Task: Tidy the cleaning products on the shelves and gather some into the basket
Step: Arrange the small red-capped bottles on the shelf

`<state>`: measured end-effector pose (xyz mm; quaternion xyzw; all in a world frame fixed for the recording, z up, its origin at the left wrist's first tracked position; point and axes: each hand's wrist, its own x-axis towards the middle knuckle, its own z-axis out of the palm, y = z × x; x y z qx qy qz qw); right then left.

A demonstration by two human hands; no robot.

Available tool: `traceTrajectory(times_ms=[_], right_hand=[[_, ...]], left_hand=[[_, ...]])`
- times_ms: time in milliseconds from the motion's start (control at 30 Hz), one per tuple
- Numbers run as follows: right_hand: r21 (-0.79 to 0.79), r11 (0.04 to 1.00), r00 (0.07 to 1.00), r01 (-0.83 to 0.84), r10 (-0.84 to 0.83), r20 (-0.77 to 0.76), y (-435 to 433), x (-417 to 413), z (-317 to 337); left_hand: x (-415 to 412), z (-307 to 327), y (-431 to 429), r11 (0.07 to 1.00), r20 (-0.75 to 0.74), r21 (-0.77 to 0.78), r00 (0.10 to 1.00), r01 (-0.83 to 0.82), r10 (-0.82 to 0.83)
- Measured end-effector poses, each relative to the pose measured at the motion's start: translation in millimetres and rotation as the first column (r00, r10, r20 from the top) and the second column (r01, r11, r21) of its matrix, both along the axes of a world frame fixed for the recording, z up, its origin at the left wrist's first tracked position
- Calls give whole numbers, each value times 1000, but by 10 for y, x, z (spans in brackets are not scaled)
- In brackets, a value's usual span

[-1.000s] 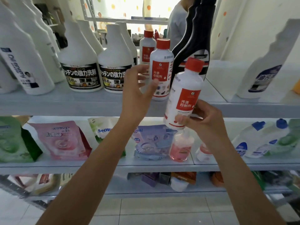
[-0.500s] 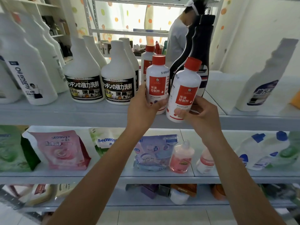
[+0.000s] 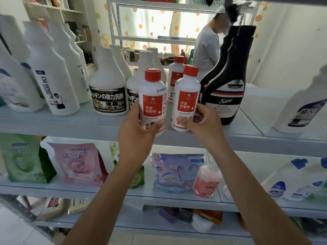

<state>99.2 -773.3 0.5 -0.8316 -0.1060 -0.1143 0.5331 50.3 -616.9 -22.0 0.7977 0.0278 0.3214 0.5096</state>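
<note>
Right bottle (image 3: pixel 187 96) joins left bottle (image 3: pixel 153 96) at shelf (image 3: pixel 70 123) edge.

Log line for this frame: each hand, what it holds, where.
left hand: grips left red-capped bottle | right hand: grips right red-capped bottle | bottles: upright, side by side, at shelf front

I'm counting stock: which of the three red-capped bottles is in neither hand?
The rear bottle, standing untouched behind the other two; the left hand grips the front-left bottle, the right hand the front-right bottle.

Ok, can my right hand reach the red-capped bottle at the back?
Probably not: the right hand grips the right front bottle, which with the left front bottle screens the rear bottle.
</note>
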Motion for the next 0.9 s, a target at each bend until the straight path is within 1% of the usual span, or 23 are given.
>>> traceTrajectory(times_ms=[333,567,700,767,833,900], right_hand=[[-76,997,1000,6,-5,14,328,236,31],[-76,997,999,21,-23,-33,352,261,88],[-64,997,997,-40,35,-75,329,226,269],[-92,995,999,34,-36,-23,281,210,499],[-142,984,989,104,-87,121,227,215,824],[-201,969,965,141,-90,245,205,278,1177]], left_hand=[[-11,32,158,1000,-33,-10,999,9,-9],[20,45,199,1000,-64,3,998,21,-21],[33,56,218,999,-68,-3,997,33,-33],[40,55,225,999,-79,3,996,39,-39],[49,51,229,999,-86,5,995,48,-47],[53,50,235,998,-89,8,995,54,-53]])
